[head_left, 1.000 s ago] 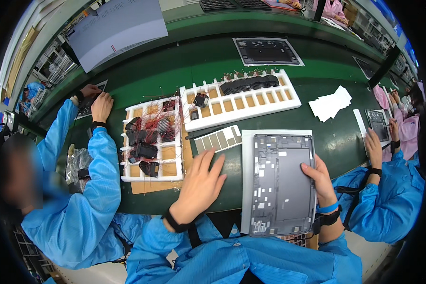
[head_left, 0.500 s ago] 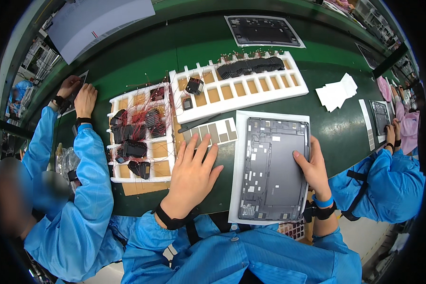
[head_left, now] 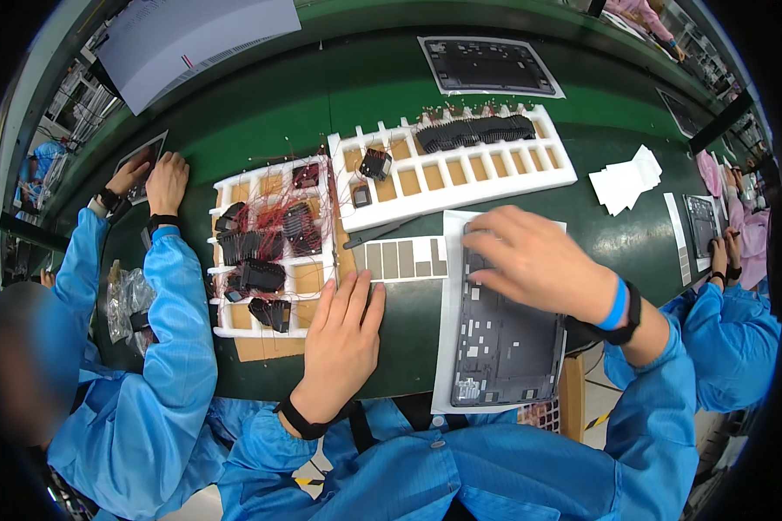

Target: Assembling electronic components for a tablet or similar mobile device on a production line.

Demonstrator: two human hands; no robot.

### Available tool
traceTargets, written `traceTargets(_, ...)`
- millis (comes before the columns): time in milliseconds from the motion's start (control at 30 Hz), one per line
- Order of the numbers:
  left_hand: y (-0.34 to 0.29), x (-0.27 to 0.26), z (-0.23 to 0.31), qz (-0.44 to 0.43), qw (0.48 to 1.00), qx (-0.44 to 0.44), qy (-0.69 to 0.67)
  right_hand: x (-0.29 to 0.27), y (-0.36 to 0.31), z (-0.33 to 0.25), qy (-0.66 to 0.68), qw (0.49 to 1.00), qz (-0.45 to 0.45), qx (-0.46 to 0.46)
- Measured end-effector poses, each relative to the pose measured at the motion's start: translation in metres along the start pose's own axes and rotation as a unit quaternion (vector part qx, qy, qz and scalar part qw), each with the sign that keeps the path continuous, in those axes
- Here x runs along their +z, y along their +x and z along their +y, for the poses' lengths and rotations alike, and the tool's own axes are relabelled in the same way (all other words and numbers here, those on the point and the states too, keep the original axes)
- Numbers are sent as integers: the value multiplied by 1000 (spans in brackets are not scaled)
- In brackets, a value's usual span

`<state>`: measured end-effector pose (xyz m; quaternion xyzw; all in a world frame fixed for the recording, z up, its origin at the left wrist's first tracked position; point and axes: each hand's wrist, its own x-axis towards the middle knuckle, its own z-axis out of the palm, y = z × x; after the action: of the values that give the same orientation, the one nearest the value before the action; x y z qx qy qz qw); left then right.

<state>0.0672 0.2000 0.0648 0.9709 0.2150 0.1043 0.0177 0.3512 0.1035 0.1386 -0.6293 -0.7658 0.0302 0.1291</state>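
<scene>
Pressing spread fingers, the right hand (head_left: 534, 260) rests on the dark grey flat metal panel (head_left: 508, 343); the left hand (head_left: 343, 334) lies flat, fingers spread, on the green desk (head_left: 408, 347).

Bright even overhead light, sharp centre, fisheye-bent dark rim.

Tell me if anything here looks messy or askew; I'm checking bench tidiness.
The left white foam tray is untidy: red wires and dark parts spill across its compartments. The stack of white sheets is fanned unevenly. Otherwise, nothing looks damaged or spilled.
</scene>
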Motion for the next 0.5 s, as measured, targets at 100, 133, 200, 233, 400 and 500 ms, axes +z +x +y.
traceTargets(100, -1, 6, -1, 26, 999, -24, -2, 32, 32, 5, -28, 995, 22, -94)
traceTargets(133, -3, 9, -1, 40, 999, -26, 6, 43, 43, 11, -74, 991, 41, -102)
traceTargets(200, -6, 14, -2, 57, 998, -33, 16, 52, 56, 18, -159, 979, 68, -108)
traceTargets(233, -7, 16, -2, 59, 997, -38, 22, 56, 60, 22, -159, 978, 69, -112)
traceTargets(400, -12, 23, -7, 68, 996, -48, 36, 68, 81, 35, -139, 981, 79, -108)
traceTargets(500, -14, 22, -4, 65, 995, -65, 35, 65, 83, 36, -118, 985, 55, -109)
